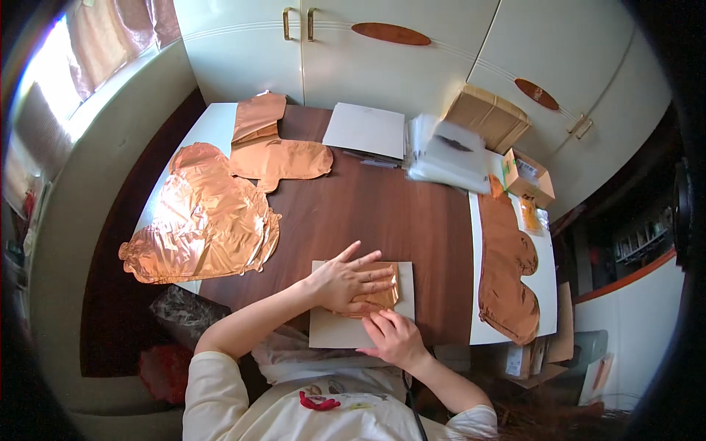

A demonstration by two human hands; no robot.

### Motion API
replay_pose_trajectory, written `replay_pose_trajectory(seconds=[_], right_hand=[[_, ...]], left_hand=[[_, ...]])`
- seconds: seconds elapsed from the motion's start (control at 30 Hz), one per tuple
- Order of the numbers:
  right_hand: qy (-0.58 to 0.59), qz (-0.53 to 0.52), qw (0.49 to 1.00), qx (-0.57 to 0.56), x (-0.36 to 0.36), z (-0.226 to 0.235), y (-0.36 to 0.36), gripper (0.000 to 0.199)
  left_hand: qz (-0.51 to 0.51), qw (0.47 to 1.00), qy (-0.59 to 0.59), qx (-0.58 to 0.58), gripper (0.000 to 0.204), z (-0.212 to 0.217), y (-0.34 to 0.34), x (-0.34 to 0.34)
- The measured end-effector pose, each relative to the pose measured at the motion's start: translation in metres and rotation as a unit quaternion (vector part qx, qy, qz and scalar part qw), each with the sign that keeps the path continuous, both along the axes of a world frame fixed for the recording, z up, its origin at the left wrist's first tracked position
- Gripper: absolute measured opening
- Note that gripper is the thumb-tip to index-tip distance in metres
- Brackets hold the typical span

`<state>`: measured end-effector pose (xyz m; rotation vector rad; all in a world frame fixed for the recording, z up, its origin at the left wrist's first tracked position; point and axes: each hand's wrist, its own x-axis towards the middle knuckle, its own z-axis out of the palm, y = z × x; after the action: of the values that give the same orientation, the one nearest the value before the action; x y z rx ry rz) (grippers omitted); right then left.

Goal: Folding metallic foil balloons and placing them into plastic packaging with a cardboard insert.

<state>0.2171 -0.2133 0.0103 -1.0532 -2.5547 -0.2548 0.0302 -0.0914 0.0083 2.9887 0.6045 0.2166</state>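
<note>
A folded copper-coloured foil balloon (387, 294) lies on a pale flat board (331, 331) at the table's near edge. My left hand (346, 284) rests flat over the foil with its fingers spread, hiding much of it. Against the foil's near right edge are the bent fingertips of my right hand (395, 336); its thumb stands apart from them over the board. Neither hand appears to grip the foil.
Flat copper foil balloons (209, 213) cover the table's left side, and another (507, 272) lies on white sheeting at the right. Along the back are a white stack (365, 131), clear plastic packets (448, 151), a cardboard box (487, 114) and a small open box (528, 178).
</note>
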Motion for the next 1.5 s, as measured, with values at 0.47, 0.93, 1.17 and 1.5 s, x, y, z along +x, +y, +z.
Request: replay_pose_trajectory(seconds=[0.47,0.93,1.17,1.5], right_hand=[[0.050,-0.041,0.993,-0.095,0.029,-0.007,0.079,0.043],[-0.048,-0.056,0.991,-0.108,0.033,-0.003,0.073,0.090],[-0.049,-0.056,0.992,-0.106,0.035,0.000,0.071,0.087],[-0.047,-0.084,0.989,-0.117,0.029,-0.004,0.053,0.089]], left_hand=[[0.002,0.998,-0.064,-0.010,0.074,-0.004,-0.006,-0.004],[0.147,0.988,-0.041,-0.013,0.097,-0.002,-0.024,-0.017],[0.227,0.974,0.013,-0.011,0.102,0.001,-0.034,-0.040],[0.281,0.958,0.026,0.050,0.099,0.002,-0.041,-0.060]])
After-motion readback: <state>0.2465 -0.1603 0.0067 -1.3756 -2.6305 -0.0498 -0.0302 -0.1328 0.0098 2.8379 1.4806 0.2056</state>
